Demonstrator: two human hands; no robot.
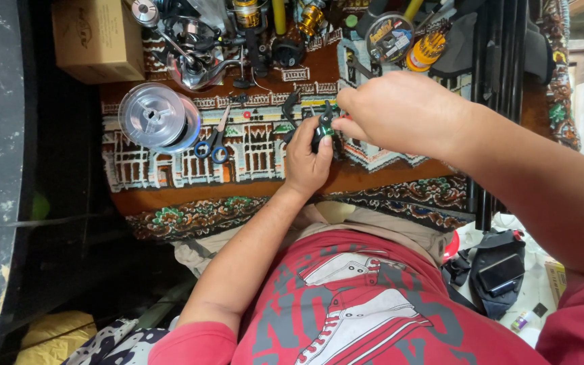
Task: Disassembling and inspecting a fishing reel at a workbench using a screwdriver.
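1. A small black fishing reel with green trim is held above the patterned rug; the rug serves as the landmark for everything below

2. The left hand is clenched around the lower body of the reel, thumb up along its side, so the reel is kept off the rug near the rug's middle

3. The right hand is closed in a pinch at the top of the reel; whether a small part or only a line is gripped there cannot be told

4. The reel is judged rigid and compact, light enough for one hand, with smooth, possibly slippery surfaces; small protruding pieces are likely fragile, so the solid body is judged the best place to be taken hold of, not the thin arms

5. On the rug's left part a clear line spool is seen, with blue-handled scissors just beside it

6. At the rug's far edge further reels and a round spool of line are laid, well apart from the hands

7. Beyond the rug's far left corner a cardboard box is set
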